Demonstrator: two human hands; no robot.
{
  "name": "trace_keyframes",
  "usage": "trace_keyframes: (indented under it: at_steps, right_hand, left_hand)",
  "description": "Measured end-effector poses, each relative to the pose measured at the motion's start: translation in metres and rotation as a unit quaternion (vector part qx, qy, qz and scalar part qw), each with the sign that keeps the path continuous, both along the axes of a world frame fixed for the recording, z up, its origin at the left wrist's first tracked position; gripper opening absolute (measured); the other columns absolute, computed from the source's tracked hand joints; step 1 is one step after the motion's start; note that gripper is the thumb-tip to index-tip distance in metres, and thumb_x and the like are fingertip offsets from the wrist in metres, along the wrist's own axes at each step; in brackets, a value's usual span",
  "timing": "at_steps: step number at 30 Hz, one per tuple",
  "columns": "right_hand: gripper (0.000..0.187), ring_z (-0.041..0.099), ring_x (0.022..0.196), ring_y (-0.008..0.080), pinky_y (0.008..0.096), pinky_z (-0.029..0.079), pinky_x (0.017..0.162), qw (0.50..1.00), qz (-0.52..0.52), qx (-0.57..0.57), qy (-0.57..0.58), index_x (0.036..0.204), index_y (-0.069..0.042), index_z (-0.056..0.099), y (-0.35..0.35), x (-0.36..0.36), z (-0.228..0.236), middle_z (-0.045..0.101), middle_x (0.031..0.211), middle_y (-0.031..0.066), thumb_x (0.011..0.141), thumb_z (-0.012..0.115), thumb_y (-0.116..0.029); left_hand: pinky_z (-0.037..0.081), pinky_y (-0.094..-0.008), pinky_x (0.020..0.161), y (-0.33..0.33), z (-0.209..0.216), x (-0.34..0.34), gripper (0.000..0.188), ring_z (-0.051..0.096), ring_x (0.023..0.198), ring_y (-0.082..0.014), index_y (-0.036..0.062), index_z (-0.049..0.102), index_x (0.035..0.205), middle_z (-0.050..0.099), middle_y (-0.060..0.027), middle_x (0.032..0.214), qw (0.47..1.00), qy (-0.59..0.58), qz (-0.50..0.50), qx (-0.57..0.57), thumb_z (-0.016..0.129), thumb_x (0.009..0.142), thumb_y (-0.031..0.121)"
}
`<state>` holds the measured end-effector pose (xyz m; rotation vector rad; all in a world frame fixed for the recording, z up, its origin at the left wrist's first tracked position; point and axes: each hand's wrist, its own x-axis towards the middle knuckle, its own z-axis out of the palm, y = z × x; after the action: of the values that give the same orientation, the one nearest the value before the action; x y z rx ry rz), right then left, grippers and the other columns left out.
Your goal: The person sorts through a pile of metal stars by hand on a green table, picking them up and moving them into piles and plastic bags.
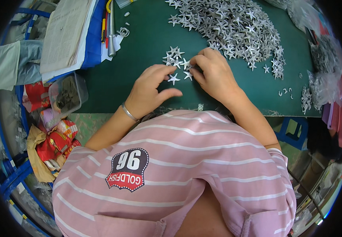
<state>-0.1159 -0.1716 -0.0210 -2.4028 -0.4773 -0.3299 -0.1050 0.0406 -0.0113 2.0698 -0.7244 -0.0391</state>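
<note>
Small silver starfish-shaped pieces lie on the green tabletop in front of me. My left hand [149, 87] is open, thumb and fingers spread, beside a lone starfish piece [173, 79]. My right hand [215, 74] curls its thumb and forefinger in around a starfish piece [186, 64], partly hidden by the fingertips. Another starfish piece [188, 75] lies by the right thumb tip. Just beyond my left fingertips is a small cluster of starfish pieces [173, 55]. A large heap of the same pieces [234, 27] spreads past my right hand.
Papers [66, 33], pens and a metal rod-like tool [111, 37] lie at the left. A clear plastic tub [80, 93] stands by the table's left edge. Plastic bags [325, 73] crowd the right edge, near small loose bits [285, 93]. A blue stool [293, 132] is below.
</note>
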Motion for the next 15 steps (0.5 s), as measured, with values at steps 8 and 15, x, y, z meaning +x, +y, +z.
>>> trace_keyframes:
  at_steps: [8, 15]
  right_hand:
    - [0.013, 0.058, 0.079, 0.0255, 0.0352, 0.044, 0.066, 0.997, 0.064, -0.019, -0.03, 0.084, -0.006, 0.062, -0.013, -0.04, 0.005, 0.06, 0.088, 0.006, 0.075, 0.071, -0.005]
    - [0.011, 0.059, 0.075, 0.0282, 0.0373, 0.047, 0.067, 0.997, -0.052, 0.061, 0.013, 0.084, -0.004, 0.064, -0.023, -0.051, 0.005, 0.061, 0.082, 0.0099, 0.076, 0.071, -0.003]
  left_hand:
    - [0.046, -0.0275, 0.059, 0.013, -0.006, -0.003, 0.011, 0.057, 0.068, -0.0183, -0.0002, 0.065, 0.088, 0.06, -0.0088, 0.088, 0.998, -0.028, 0.027, 0.057, 0.07, 0.079, 0.004]
    - [0.049, -0.0263, 0.064, 0.012, -0.011, -0.001, 0.005, 0.061, 0.071, -0.0172, -0.001, 0.065, 0.084, 0.064, -0.009, 0.086, 0.998, 0.057, 0.016, -0.008, 0.068, 0.081, 0.001]
